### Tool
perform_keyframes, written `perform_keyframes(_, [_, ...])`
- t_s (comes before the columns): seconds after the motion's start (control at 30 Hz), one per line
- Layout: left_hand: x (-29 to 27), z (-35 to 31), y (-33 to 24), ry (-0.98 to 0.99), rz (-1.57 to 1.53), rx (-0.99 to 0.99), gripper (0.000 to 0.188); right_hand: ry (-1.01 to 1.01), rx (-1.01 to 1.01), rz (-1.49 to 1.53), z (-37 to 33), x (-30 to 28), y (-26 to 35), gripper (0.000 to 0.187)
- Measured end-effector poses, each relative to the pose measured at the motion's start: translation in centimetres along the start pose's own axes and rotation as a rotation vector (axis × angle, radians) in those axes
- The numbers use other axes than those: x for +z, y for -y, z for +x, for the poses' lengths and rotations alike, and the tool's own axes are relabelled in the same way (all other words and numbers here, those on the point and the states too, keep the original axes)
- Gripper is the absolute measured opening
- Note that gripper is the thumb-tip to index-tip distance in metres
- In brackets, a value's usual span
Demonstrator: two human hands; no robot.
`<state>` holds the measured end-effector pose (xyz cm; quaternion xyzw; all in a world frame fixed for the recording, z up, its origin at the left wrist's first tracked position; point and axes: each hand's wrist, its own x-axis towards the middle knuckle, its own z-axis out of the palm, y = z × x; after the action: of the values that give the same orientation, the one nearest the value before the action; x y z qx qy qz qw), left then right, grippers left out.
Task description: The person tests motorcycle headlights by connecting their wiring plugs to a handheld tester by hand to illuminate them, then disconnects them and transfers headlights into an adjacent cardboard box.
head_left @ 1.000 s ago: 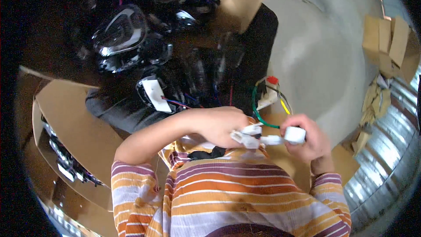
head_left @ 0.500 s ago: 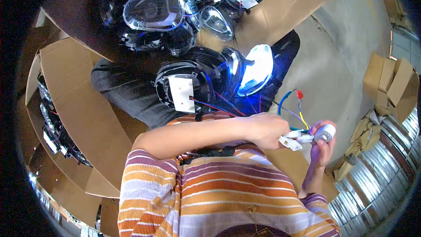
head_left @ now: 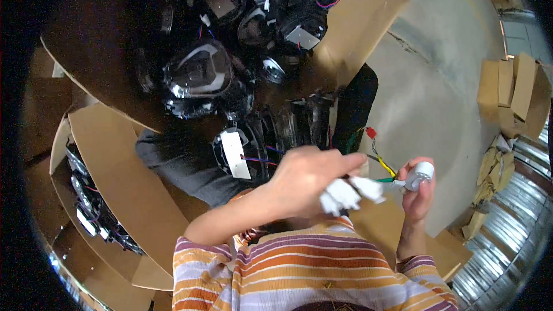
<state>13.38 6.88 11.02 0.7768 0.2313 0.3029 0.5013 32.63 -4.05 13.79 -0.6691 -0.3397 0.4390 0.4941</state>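
A black headlamp-like unit (head_left: 260, 132) lies unlit across my lap, a white label (head_left: 235, 155) on its round back and thin red and blue wires coming from it. My left hand (head_left: 305, 175) reaches across in front of it, closed on white plug connectors (head_left: 348, 196) that are smeared by motion. At the right, my right hand (head_left: 419, 196) is wrapped round a white cylindrical fitting (head_left: 420, 176). Yellow, green and dark wires (head_left: 387, 167) lead off this fitting, and a small red connector (head_left: 370, 132) ends one of them.
A large cardboard box (head_left: 368, 0) ahead holds several black lamp units with transparent lenses (head_left: 201, 69). To the left, another open carton (head_left: 124, 167) contains more lamp units (head_left: 95, 207). Cardboard boxes (head_left: 515, 89) and crumpled brown paper (head_left: 489, 170) lie at the far right beside corrugated metal (head_left: 507, 236).
The lamp on my lap has gone from lit to dark. My left hand has moved left with the white connectors, away from the fitting in my right hand. The view has shifted.
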Motion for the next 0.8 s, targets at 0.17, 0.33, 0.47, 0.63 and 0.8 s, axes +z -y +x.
perform_keyframes(0.17, [-1.8,2.2,3.7,-0.356,-0.115,0.012,0.028,0.015,0.106,0.042,0.5,0.4,-0.1,0.042])
perform_keyframes(0.33, [-5.6,5.2,7.8,-0.543,-0.672,-0.549,0.026,0.035,0.09,0.055,1.1,0.3,-0.5,0.043])
perform_keyframes(0.47, [-7.7,9.9,11.7,-0.798,-0.369,-0.608,0.014,0.122,0.078,0.067,1.7,-0.1,-1.3,0.038])
perform_keyframes(0.63, [-10.1,13.3,22.5,-0.746,0.35,-0.61,0.032,0.156,0.087,0.064,2.4,-0.2,-2.1,0.035])
perform_keyframes(0.8, [-9.1,16.4,25.5,-0.648,0.57,-0.8,0.045,0.177,0.194,0.081,2.4,-0.9,-2.8,0.033])
